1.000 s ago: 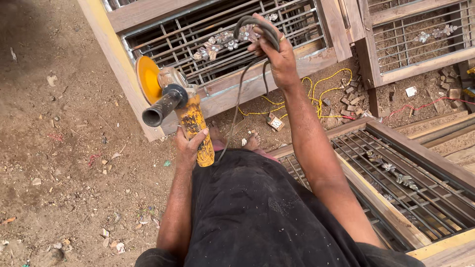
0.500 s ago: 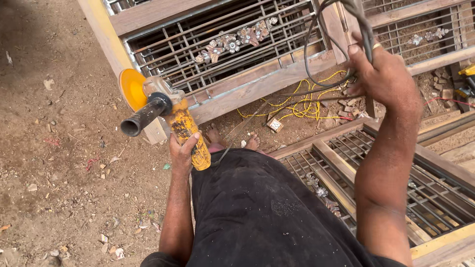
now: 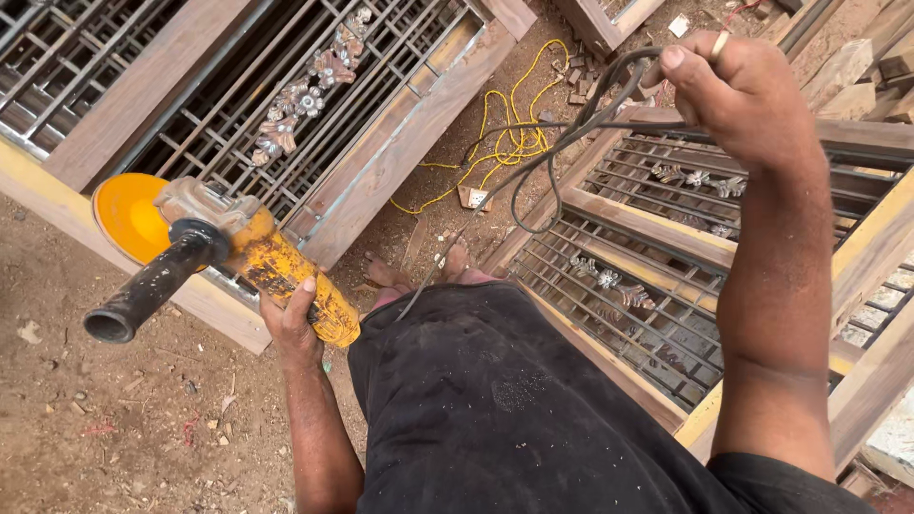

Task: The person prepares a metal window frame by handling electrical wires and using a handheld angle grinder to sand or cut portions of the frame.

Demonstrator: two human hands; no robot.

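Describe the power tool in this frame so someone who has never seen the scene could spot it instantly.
Start at the wooden frame with metal grille lying on the dirt at upper left. Before its lower edge, the left hand grips an angle grinder. Its yellow body, orange disc and black side handle set it apart.

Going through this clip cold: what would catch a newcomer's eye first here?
Most likely the yellow angle grinder with its orange disc and black side handle, gripped by the left hand at lower left. Next, the right hand raised at upper right, holding loops of dark cable. Behind them, wood-framed metal grilles lie on the dirt ground, with a yellow cord tangled between them.
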